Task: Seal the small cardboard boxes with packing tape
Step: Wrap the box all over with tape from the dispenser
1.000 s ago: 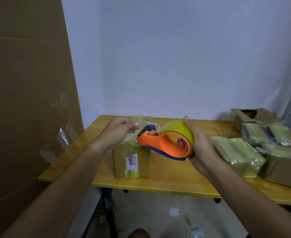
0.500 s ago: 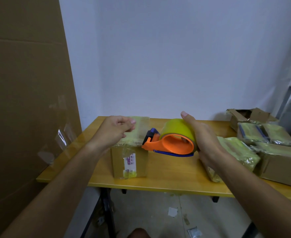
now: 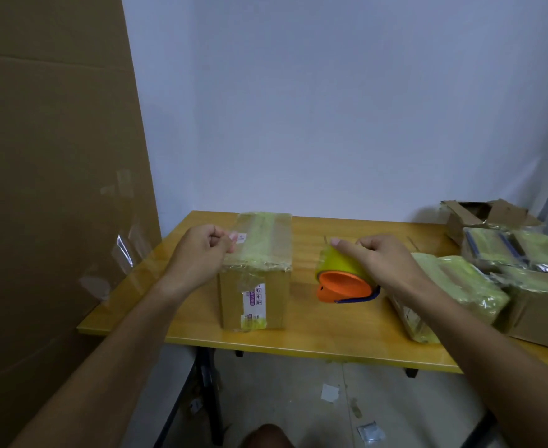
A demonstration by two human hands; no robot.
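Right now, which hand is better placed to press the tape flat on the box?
Left. The left hand is already at the box top's left edge, while the right hand holds the tape dispenser on the table.

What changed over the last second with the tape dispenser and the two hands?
The right hand brought the tape dispenser down from mid-air onto the table, right of the small box, still resting on the roll. The left hand lowered to the box's top left edge, fingers curled. The box and the wrapped packages stayed put.
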